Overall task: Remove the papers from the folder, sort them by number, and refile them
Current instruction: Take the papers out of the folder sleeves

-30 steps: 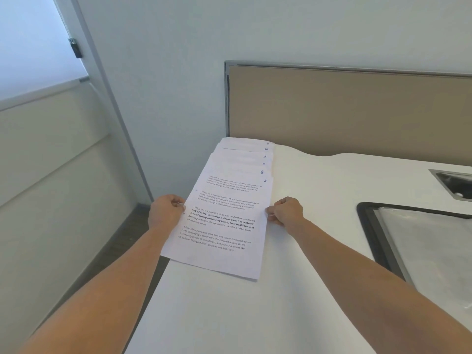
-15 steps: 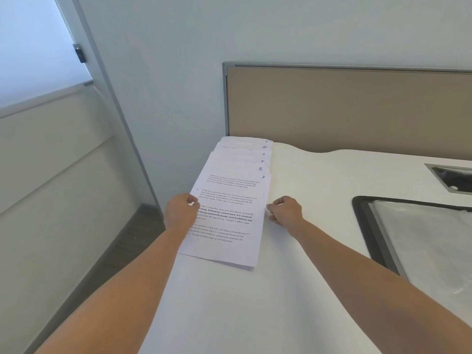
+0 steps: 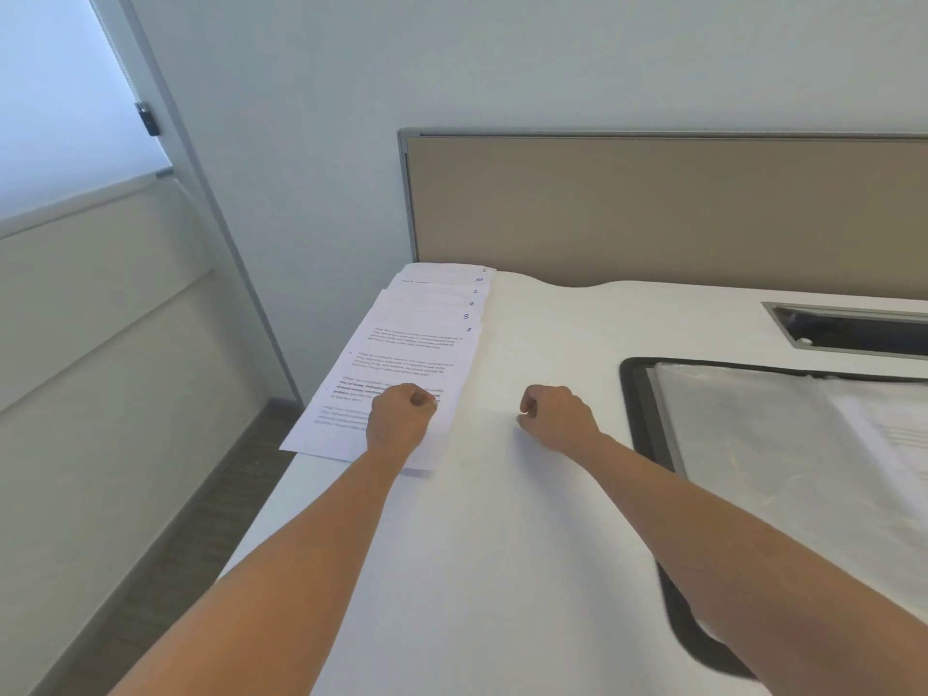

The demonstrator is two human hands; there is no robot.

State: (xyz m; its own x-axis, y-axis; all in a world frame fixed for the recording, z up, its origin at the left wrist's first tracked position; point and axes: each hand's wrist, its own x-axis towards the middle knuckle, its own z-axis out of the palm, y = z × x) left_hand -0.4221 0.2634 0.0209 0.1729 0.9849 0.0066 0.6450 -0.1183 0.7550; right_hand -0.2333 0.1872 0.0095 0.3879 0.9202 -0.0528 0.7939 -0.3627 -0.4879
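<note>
Several white printed papers (image 3: pixel 417 354) lie fanned in a staggered stack along the table's left edge, with handwritten numbers 10, 1, 4, 8 and 3 showing at their right corners. The top sheet, numbered 3, hangs slightly over the table edge. My left hand (image 3: pixel 400 416) is over the lower part of that sheet, fingers curled into a fist, with nothing visibly pinched. My right hand (image 3: pixel 557 418) hovers over bare table to the right of the papers, also curled and holding nothing. The black folder (image 3: pixel 633 394) lies open at the right, its clear sleeves facing up.
The white table (image 3: pixel 502 545) ends at a beige partition panel (image 3: pixel 653 208) at the back. A grey cable cut-out (image 3: pixel 848 328) sits at the far right. Left of the table is a drop to the floor beside a wall and a window.
Both hands let go of the top sheet's edges. My left hand moved right over the sheet, my right hand moved right off the papers onto bare table. The view shifted right.
</note>
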